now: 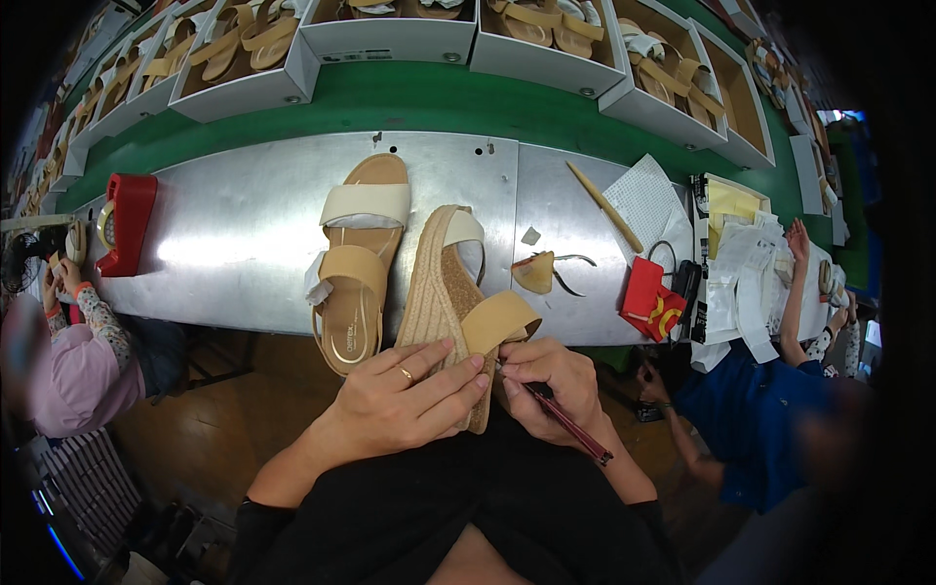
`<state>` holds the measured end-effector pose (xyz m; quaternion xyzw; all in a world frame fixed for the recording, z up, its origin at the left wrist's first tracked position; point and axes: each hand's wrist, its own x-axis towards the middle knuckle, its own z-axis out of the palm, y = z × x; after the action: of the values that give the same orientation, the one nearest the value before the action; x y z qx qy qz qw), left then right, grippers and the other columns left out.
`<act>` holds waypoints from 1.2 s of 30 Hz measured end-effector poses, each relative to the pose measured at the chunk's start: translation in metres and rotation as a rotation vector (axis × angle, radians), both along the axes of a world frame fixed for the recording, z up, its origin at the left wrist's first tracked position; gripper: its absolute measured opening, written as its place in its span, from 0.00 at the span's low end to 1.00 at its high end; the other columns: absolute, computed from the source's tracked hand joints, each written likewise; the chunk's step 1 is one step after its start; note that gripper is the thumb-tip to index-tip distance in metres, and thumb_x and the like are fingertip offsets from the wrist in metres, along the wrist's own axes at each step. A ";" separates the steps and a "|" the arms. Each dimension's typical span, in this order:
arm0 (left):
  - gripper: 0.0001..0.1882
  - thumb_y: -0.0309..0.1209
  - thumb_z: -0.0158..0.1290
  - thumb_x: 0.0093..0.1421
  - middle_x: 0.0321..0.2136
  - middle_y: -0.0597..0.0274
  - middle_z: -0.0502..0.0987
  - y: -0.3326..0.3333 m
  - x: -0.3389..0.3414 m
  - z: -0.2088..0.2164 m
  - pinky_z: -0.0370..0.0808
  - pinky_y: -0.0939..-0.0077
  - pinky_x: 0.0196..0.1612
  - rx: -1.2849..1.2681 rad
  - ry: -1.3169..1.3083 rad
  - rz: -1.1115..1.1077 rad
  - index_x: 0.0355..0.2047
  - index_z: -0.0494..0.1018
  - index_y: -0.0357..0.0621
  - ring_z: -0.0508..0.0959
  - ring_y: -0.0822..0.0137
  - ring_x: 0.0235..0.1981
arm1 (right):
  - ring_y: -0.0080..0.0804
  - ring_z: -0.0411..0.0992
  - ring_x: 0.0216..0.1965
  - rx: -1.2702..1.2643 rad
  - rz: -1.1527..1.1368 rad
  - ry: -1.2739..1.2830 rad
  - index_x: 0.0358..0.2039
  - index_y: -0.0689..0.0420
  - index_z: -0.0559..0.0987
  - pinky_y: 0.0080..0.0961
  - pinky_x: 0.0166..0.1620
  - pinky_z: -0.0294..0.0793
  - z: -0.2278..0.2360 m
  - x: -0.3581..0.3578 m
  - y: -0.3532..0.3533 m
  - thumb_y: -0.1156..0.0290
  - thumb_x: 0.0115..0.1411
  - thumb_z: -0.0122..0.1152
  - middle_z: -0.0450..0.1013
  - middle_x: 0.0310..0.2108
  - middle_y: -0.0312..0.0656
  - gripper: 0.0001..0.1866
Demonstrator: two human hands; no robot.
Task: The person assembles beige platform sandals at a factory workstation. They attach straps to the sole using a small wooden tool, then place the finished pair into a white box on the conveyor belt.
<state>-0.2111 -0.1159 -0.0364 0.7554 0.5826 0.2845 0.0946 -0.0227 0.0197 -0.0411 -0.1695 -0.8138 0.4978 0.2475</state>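
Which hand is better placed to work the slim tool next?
Probably the right hand: it holds the slim maroon tool beside the tan strap, while the left hand steadies the wedge sole.

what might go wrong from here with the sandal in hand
The slim dark-red tool in the right hand could slip and mark the held sandal's tan strap, or jab the left hand close by. The other sandal seems to overhang the metal table's edge, so a bump might tip it off.
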 end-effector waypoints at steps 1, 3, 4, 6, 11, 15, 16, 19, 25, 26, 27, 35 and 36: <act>0.22 0.45 0.60 0.54 0.49 0.64 0.80 0.000 0.000 0.000 0.80 0.68 0.48 0.005 0.001 -0.002 0.45 0.79 0.47 0.81 0.60 0.46 | 0.41 0.79 0.31 -0.004 0.005 -0.006 0.36 0.62 0.76 0.27 0.34 0.78 0.000 0.001 0.000 0.88 0.47 0.66 0.77 0.33 0.48 0.15; 0.22 0.45 0.60 0.54 0.49 0.64 0.80 0.001 0.000 0.000 0.80 0.68 0.48 0.009 0.004 -0.006 0.45 0.79 0.47 0.81 0.59 0.46 | 0.40 0.79 0.31 -0.019 -0.019 -0.039 0.36 0.61 0.75 0.27 0.35 0.78 0.000 0.001 -0.002 0.85 0.51 0.65 0.78 0.34 0.48 0.13; 0.22 0.44 0.60 0.54 0.49 0.64 0.80 0.001 -0.001 0.000 0.80 0.68 0.48 0.010 0.007 -0.007 0.45 0.79 0.47 0.81 0.59 0.46 | 0.39 0.80 0.31 -0.025 -0.030 -0.056 0.37 0.60 0.74 0.27 0.35 0.78 -0.001 0.001 -0.003 0.83 0.53 0.64 0.78 0.35 0.49 0.11; 0.22 0.44 0.60 0.53 0.49 0.64 0.80 0.002 0.000 0.000 0.80 0.68 0.48 0.015 0.006 -0.007 0.45 0.79 0.47 0.81 0.59 0.46 | 0.39 0.80 0.32 -0.072 -0.063 -0.080 0.37 0.60 0.74 0.28 0.35 0.78 -0.005 0.006 -0.006 0.83 0.53 0.65 0.78 0.35 0.49 0.12; 0.22 0.45 0.59 0.54 0.49 0.64 0.80 0.002 0.000 -0.002 0.80 0.69 0.47 0.023 0.015 -0.011 0.45 0.79 0.47 0.81 0.59 0.46 | 0.41 0.79 0.30 0.000 -0.042 -0.041 0.35 0.62 0.75 0.28 0.33 0.78 -0.001 -0.001 -0.005 0.87 0.49 0.65 0.76 0.32 0.47 0.13; 0.22 0.45 0.59 0.54 0.49 0.64 0.81 0.000 0.001 -0.003 0.80 0.69 0.47 0.030 0.001 0.000 0.45 0.79 0.47 0.81 0.59 0.46 | 0.41 0.79 0.30 -0.036 0.062 -0.010 0.35 0.62 0.75 0.29 0.32 0.78 0.001 0.004 0.000 0.87 0.49 0.66 0.76 0.32 0.47 0.13; 0.22 0.45 0.59 0.54 0.49 0.64 0.81 0.000 0.001 -0.003 0.80 0.69 0.47 0.035 -0.006 -0.002 0.45 0.79 0.47 0.81 0.59 0.46 | 0.41 0.79 0.31 -0.064 0.072 0.001 0.35 0.62 0.75 0.29 0.32 0.78 0.000 0.005 0.000 0.87 0.48 0.66 0.76 0.32 0.47 0.14; 0.21 0.45 0.58 0.55 0.49 0.64 0.81 0.001 0.000 -0.002 0.80 0.69 0.47 0.040 -0.007 -0.018 0.45 0.79 0.47 0.81 0.59 0.46 | 0.42 0.79 0.31 -0.058 -0.013 -0.056 0.36 0.61 0.75 0.28 0.32 0.78 -0.009 0.006 0.000 0.87 0.49 0.66 0.76 0.33 0.47 0.14; 0.22 0.45 0.58 0.55 0.48 0.64 0.81 0.000 0.001 -0.004 0.80 0.68 0.47 0.040 -0.025 0.000 0.45 0.79 0.46 0.81 0.59 0.46 | 0.41 0.78 0.29 -0.087 0.087 -0.018 0.37 0.61 0.74 0.28 0.31 0.77 0.002 0.004 0.003 0.86 0.52 0.65 0.75 0.32 0.47 0.13; 0.22 0.45 0.58 0.55 0.48 0.64 0.81 0.001 0.001 -0.003 0.81 0.68 0.47 0.045 -0.024 -0.004 0.45 0.79 0.46 0.81 0.59 0.46 | 0.41 0.78 0.29 -0.114 0.059 -0.044 0.36 0.61 0.74 0.28 0.31 0.77 0.000 0.006 0.002 0.86 0.51 0.65 0.75 0.32 0.47 0.13; 0.22 0.45 0.59 0.55 0.48 0.64 0.81 0.001 0.002 -0.003 0.81 0.68 0.47 0.042 -0.024 -0.011 0.45 0.79 0.46 0.81 0.59 0.46 | 0.41 0.78 0.29 -0.141 0.030 -0.069 0.36 0.61 0.74 0.28 0.32 0.77 -0.003 0.008 0.000 0.86 0.51 0.65 0.75 0.32 0.46 0.13; 0.21 0.45 0.59 0.54 0.48 0.64 0.81 0.000 0.002 -0.004 0.81 0.67 0.47 0.047 -0.028 -0.009 0.44 0.79 0.46 0.81 0.59 0.46 | 0.41 0.78 0.30 -0.144 0.029 -0.048 0.36 0.61 0.74 0.28 0.32 0.77 -0.006 0.010 -0.001 0.86 0.52 0.65 0.76 0.32 0.47 0.13; 0.21 0.45 0.59 0.54 0.48 0.64 0.81 0.000 0.002 -0.004 0.81 0.67 0.48 0.040 -0.034 -0.013 0.44 0.79 0.46 0.81 0.59 0.47 | 0.41 0.78 0.30 -0.156 -0.002 -0.075 0.36 0.61 0.74 0.28 0.32 0.77 -0.007 0.010 -0.002 0.86 0.52 0.66 0.76 0.33 0.47 0.12</act>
<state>-0.2094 -0.1160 -0.0404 0.7560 0.5700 0.3084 0.0912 -0.0123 0.0175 -0.0485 -0.2075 -0.7809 0.5530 0.2032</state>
